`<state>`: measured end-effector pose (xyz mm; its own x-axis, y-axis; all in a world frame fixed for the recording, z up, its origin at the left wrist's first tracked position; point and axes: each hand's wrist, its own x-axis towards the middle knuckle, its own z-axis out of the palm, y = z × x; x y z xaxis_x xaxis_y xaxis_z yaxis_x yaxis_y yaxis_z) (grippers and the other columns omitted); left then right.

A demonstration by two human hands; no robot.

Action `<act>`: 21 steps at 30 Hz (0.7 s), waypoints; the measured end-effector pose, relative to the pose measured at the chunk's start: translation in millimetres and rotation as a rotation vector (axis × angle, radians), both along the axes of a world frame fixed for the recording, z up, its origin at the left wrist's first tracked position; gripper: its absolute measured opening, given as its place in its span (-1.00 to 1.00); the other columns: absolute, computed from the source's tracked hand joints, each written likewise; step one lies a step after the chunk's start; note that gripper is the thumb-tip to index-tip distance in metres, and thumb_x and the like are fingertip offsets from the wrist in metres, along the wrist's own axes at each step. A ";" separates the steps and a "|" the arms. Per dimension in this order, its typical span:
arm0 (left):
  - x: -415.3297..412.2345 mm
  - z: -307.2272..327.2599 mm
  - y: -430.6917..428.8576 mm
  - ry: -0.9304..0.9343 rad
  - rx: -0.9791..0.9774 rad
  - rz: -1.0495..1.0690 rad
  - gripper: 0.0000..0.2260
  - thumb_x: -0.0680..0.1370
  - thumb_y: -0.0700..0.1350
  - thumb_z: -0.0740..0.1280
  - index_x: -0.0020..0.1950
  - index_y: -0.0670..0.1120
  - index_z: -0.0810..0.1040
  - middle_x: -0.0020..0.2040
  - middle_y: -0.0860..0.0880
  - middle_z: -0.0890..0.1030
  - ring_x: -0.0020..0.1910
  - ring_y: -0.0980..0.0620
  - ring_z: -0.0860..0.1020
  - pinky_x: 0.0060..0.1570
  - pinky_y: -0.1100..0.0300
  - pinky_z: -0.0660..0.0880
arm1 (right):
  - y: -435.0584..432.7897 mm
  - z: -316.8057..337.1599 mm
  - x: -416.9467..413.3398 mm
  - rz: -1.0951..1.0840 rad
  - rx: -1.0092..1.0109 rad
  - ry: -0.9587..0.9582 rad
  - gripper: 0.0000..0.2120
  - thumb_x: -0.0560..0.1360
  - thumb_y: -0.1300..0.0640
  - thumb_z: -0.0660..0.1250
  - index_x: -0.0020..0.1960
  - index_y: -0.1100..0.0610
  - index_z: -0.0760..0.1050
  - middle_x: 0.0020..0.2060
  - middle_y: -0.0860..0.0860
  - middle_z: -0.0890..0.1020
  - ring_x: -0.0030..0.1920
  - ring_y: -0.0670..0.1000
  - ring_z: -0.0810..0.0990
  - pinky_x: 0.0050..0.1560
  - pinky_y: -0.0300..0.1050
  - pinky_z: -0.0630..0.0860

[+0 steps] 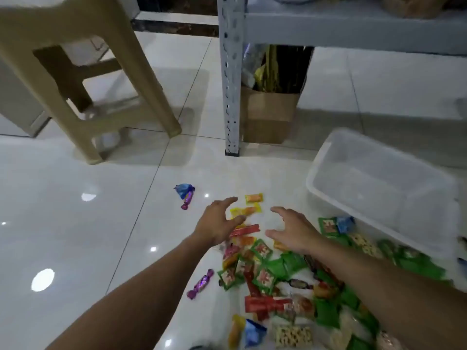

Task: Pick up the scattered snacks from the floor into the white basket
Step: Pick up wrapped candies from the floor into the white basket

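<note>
A beige stool (38, 24) stands at the far left on the glossy white floor (63, 198); nearer the camera a purple candy (201, 284) lies alone on the tiles; further off, a blue and purple candy (185, 194) lies apart from the rest.

The left grip (217, 224) hovers palm down, fingers spread and holding nothing; its fingertips are just beside a yellow packet (246, 210), though I cannot tell if they touch; an orange packet (253, 198) lies just beyond that; a red stick (245, 229) lies partly under the grip's edge.

The right grip (294, 231) is likewise spread wide and empty, palm down over the far end of the pile (278, 281); this heap of green, red, yellow and blue snacks runs from between the two grips towards the bottom right, under the right forearm.

Behind, a grey rack post (231, 84) rises from the floor; a paper bag (269, 114) sits just beside it, under the shelf.

The basket (366, 215), translucent white, rests on the floor at the right, beyond the right grip; green packets lie against its near wall.
</note>
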<state>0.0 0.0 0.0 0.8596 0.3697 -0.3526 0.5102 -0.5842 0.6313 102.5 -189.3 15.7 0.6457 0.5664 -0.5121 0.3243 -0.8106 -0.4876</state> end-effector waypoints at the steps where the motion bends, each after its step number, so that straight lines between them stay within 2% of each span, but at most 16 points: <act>1: 3.9 -15.7 0.8 0.003 0.023 -0.037 -0.46 0.52 0.14 0.31 0.47 0.08 0.29 0.40 -0.11 0.39 0.38 -0.08 0.33 0.31 0.08 0.29 | 0.7 -14.7 2.1 0.023 -0.018 -0.009 -0.29 0.47 -0.18 0.34 0.51 -0.05 0.14 0.46 0.03 0.28 0.42 0.07 0.29 0.35 -0.02 0.34; 4: 12.8 -56.1 8.3 0.080 0.136 -0.145 -0.41 0.48 0.18 0.34 0.47 0.10 0.27 0.37 -0.13 0.39 0.37 -0.13 0.33 0.32 -0.02 0.33 | 2.8 -51.5 8.0 0.096 -0.132 -0.022 -0.18 0.40 -0.27 0.37 0.52 -0.03 0.11 0.46 0.05 0.24 0.43 0.10 0.27 0.33 -0.01 0.33; 7: 18.2 -79.2 7.4 0.122 0.222 -0.248 -0.34 0.45 0.21 0.37 0.48 0.10 0.24 0.40 -0.12 0.35 0.38 -0.12 0.30 0.32 -0.02 0.34 | 3.2 -80.6 5.6 0.124 -0.191 -0.046 -0.03 0.27 -0.38 0.42 0.52 -0.04 0.11 0.43 0.07 0.26 0.41 0.11 0.28 0.31 0.03 0.36; 13: 24.8 -100.9 7.2 0.147 0.284 -0.320 -0.31 0.44 0.17 0.41 0.50 0.12 0.20 0.47 -0.10 0.25 0.43 -0.12 0.24 0.34 -0.03 0.31 | 3.0 -109.0 -0.8 0.112 -0.213 -0.013 0.03 0.21 -0.35 0.49 0.50 0.01 0.13 0.37 0.11 0.26 0.40 0.14 0.22 0.31 0.05 0.34; 18: 28.9 -120.8 9.4 0.159 0.323 -0.401 -0.25 0.41 0.09 0.47 0.51 0.13 0.17 0.54 -0.07 0.14 0.49 -0.12 0.16 0.40 -0.04 0.27 | 2.4 -122.7 2.9 0.145 -0.201 -0.030 -0.07 0.27 -0.22 0.52 0.48 0.03 0.19 0.32 0.09 0.29 0.37 0.11 0.25 0.31 -0.01 0.35; 21: 30.4 -128.4 11.4 0.143 0.316 -0.431 -0.27 0.41 0.07 0.48 0.50 0.12 0.21 0.51 -0.09 0.21 0.46 -0.12 0.19 0.40 -0.02 0.25 | 0.3 -129.9 9.2 0.169 -0.173 -0.072 -0.22 0.34 -0.09 0.52 0.44 0.06 0.26 0.27 0.08 0.35 0.32 0.08 0.29 0.29 -0.06 0.35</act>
<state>30.4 11.4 -128.4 0.9083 0.1014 -0.4058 0.2505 -0.9088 0.3336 111.7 -189.1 -114.2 0.5877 0.5774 -0.5667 0.4916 -0.8112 -0.3168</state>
